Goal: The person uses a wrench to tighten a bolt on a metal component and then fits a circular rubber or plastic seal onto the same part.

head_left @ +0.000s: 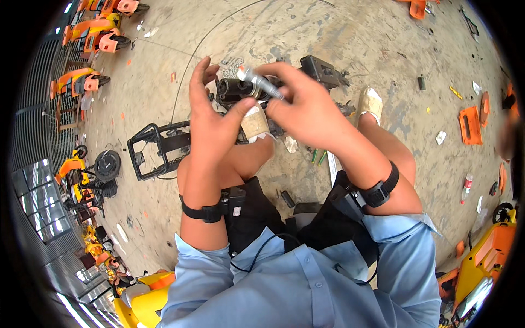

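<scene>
My right hand is closed round one end of a silver metal rod-like piece, thicker at its far end, with an orange spot there; motion blurs it and I cannot tell its exact kind. Facing it, my left hand has its fingers apart and its thumb stretched toward the piece, with nothing seen in it. Below both hands, between my feet, lies a black mechanical assembly, partly hidden by the hands. A boxy black part sits just beyond my right hand.
A black tubular frame lies left of my left leg. Thin green-and-dark sticks lie between my legs. Orange-yellow scooters line the left, with a black wheel nearer. Rightward are an orange panel, a bottle and scattered scraps.
</scene>
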